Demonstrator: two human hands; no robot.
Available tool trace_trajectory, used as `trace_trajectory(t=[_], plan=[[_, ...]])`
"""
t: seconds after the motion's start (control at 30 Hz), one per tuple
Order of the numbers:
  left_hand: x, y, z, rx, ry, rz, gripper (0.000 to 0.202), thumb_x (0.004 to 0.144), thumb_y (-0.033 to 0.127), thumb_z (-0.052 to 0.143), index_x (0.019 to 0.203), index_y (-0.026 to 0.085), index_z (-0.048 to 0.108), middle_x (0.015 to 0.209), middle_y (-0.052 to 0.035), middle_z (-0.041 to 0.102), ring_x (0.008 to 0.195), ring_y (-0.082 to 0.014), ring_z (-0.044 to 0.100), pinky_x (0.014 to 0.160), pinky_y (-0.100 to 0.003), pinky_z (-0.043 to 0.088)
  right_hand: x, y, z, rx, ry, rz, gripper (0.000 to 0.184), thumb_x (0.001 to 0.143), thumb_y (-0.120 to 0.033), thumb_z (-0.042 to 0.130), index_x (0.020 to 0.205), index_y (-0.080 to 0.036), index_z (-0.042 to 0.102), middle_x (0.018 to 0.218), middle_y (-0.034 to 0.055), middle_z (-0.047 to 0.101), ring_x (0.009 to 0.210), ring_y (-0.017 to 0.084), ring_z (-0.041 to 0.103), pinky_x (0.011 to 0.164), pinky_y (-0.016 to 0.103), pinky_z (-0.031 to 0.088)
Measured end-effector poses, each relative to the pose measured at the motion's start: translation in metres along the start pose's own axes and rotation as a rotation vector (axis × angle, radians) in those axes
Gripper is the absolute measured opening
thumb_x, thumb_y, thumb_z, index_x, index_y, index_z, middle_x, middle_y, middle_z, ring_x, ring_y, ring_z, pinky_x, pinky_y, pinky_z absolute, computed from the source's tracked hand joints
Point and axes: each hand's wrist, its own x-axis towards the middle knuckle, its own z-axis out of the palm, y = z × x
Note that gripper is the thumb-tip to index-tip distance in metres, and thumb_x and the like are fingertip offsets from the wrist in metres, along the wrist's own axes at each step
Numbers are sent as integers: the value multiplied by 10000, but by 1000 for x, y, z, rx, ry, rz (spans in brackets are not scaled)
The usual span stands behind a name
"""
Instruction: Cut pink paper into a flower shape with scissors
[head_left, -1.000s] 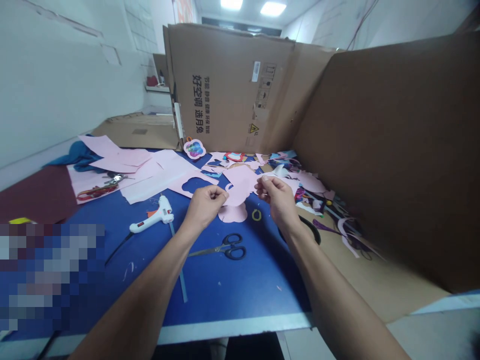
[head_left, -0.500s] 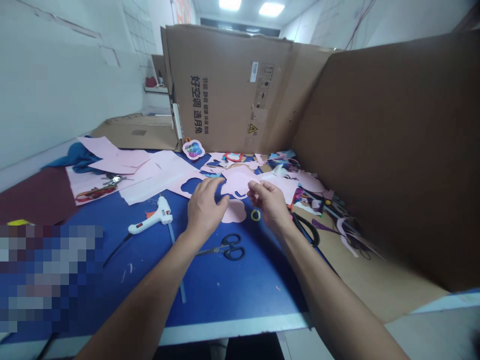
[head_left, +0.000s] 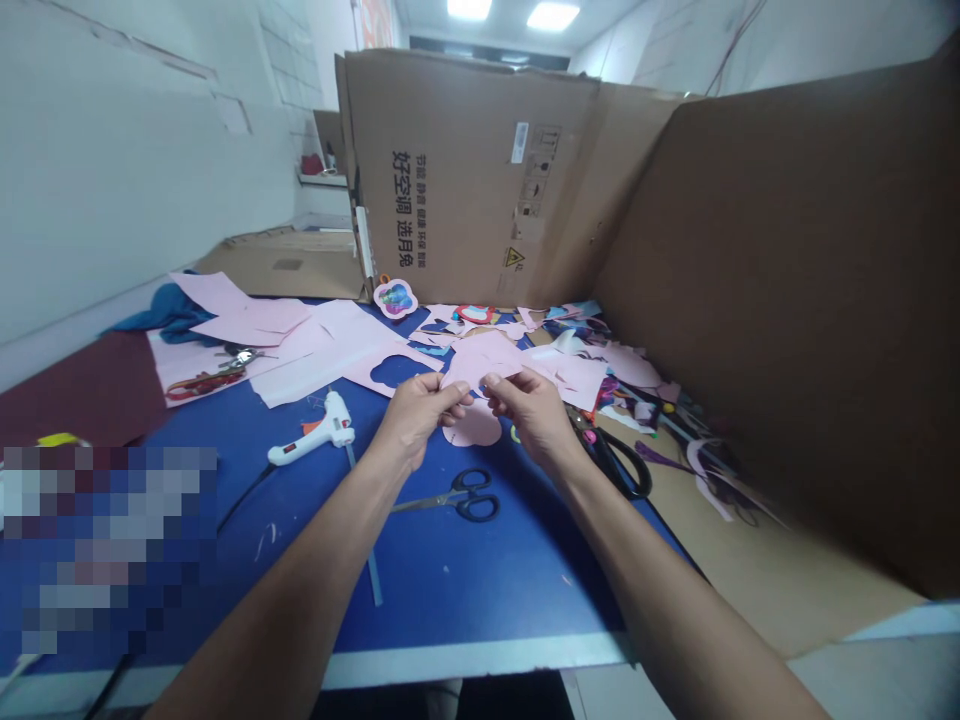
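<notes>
Both hands at frame centre, over the desk [head_left: 487, 590]. Left hand [head_left: 416, 420]: thumb and fingers closed in a pinch. Right hand [head_left: 536, 410]: same pinch, facing it, the two sets of fingertips near each other. Anything gripped would be thin; it blends into the pink paper [head_left: 484, 352] behind, so can't tell what's held.

Pink flower cut-out [head_left: 474, 425] lies flat on the desk just below the fingertips, top edge partly hidden. Yellow-green ring beside it, mostly behind the right hand.

Progress, judged from what lies here: some cutting looks done. Sheet [head_left: 361, 385] left of centre has a flower-like hole, scraps [head_left: 619, 362] pile up right of centre. Tag [head_left: 395, 299], upper centre, looks complete: coloured middle, pink border, orange loop. The cut-out's visible part is plain except for a small dark mark, no coloured middle or loop on it, so that piece seems unfinished. Assembly probably remains.

Tools lying unheld: scissors [head_left: 454, 495] below centre, white glue gun [head_left: 315, 437] left of centre, blue strip [head_left: 373, 575] lower centre-left.
</notes>
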Motion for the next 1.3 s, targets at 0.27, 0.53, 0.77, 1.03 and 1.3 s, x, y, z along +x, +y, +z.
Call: trace_trajectory(t=[0.27,0.53,0.77,1.03,1.3], plan=[[2,-1,-1,132,19,36,235,759,359,796,675,173,680,747,-79,751,580,-106,571,565,-241,416,-1,-1,3,-28,66,22,302,692,-433,904,723,-171,755,677,29,714,573,137,565,577,283,448],[3,-2,-1,120,36,33,250,754,343,809,640,182,654,710,-71,741,564,-109,564,560,-247,420,4,-5,-8,59,64,3,300,743,-448,860,695,-194,708,703,17,710,593,125,555,580,261,438],[0,4,-1,113,64,41,167,788,268,778,655,189,716,662,-73,714,533,-112,554,521,-245,394,5,-12,-12,56,99,15,313,727,-480,844,724,-203,699,724,12,712,602,125,555,585,258,441],[6,4,-10,89,50,18,154,811,320,755,728,194,724,779,-92,749,570,-118,594,479,-216,383,6,-14,-18,62,105,24,350,721,-506,864,729,-200,695,731,14,708,604,121,556,568,245,435],[1,5,-6,22,-76,-29,209,772,350,818,880,182,756,807,-73,740,607,-124,628,531,-222,456,1,-9,-9,-29,-61,86,368,759,-538,840,728,-193,717,729,20,713,593,120,554,585,250,448]])
